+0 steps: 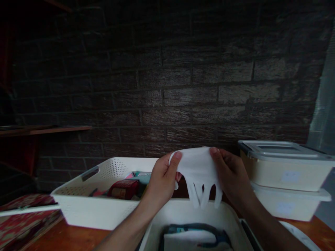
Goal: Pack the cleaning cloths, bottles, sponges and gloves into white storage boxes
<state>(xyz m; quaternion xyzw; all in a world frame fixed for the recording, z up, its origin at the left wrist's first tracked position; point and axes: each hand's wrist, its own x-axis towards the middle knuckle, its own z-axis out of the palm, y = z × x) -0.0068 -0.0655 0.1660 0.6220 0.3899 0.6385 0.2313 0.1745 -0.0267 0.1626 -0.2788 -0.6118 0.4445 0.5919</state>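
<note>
Presently pinching the glove (200,164) by its upper edge with left hand (163,174) and right hand (232,172) above the tub (174,213), thus risking a tear if pulled apart too strongly.

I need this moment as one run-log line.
left hand: grips white glove | right hand: grips same glove | glove: spread between both | nearby: white bin, perforated basket
</note>
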